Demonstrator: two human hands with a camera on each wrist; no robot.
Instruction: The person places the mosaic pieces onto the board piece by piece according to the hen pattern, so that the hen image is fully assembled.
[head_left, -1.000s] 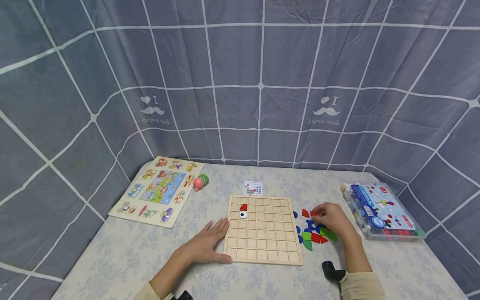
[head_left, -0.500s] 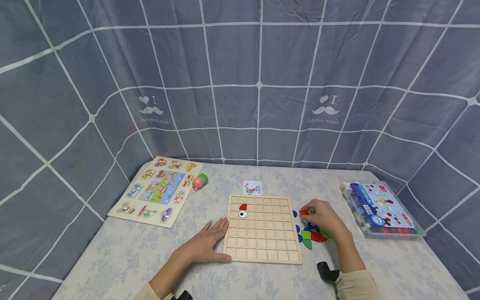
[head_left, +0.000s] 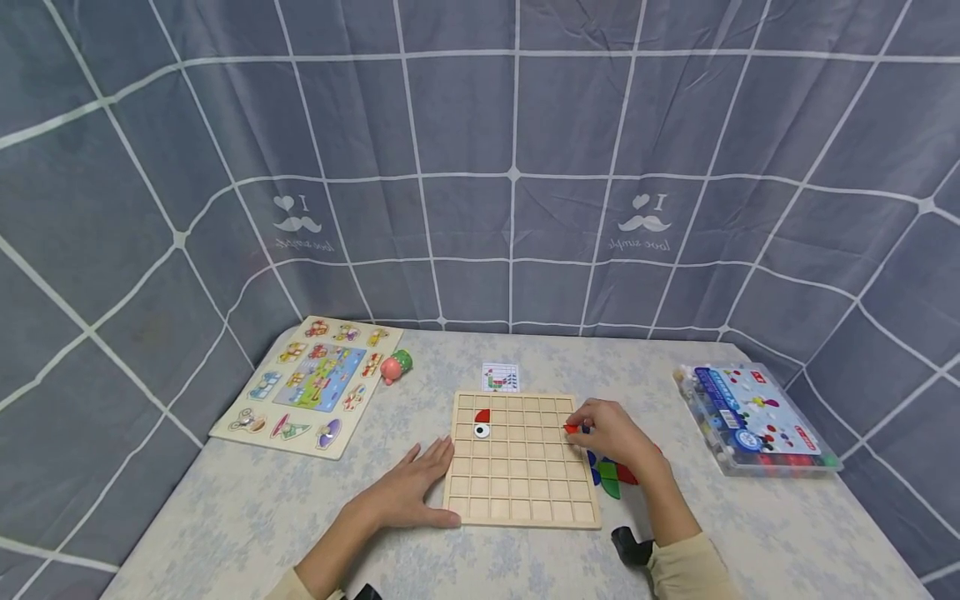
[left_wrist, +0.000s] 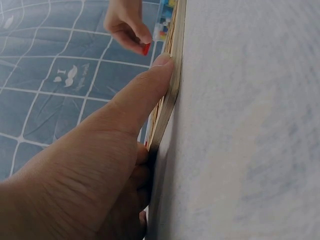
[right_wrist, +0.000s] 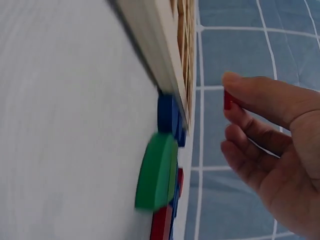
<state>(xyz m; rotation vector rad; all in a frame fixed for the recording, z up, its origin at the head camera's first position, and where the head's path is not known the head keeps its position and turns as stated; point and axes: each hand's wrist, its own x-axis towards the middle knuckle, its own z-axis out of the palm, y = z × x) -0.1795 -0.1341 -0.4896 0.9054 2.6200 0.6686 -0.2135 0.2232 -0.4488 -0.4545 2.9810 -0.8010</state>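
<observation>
My right hand [head_left: 618, 437] pinches a small red tile [head_left: 571, 428] between thumb and fingertips, above the right side of a wooden grid board [head_left: 525, 467]. The right wrist view shows this red tile [right_wrist: 228, 99] held apart from the board. My left hand [head_left: 412, 492] rests spread along the board's left edge, its thumb at the near left corner. On the grid, at upper left, sit a red quarter-round tile [head_left: 482, 415] and a white round eye tile [head_left: 482, 431]. Green [head_left: 608, 479], blue and red tiles lie right of the board, partly hidden by my right hand and forearm.
A small printed card [head_left: 500, 377] lies behind the board. At left are a picture puzzle board [head_left: 318, 379] and a pink-and-green toy [head_left: 396, 366]. A clear plastic case [head_left: 757, 421] stands at the right. A curtain [head_left: 480, 208] hangs behind the table.
My right hand has moved left from the loose tiles to the board's right side, carrying the red tile. My left hand keeps its place on the board's edge.
</observation>
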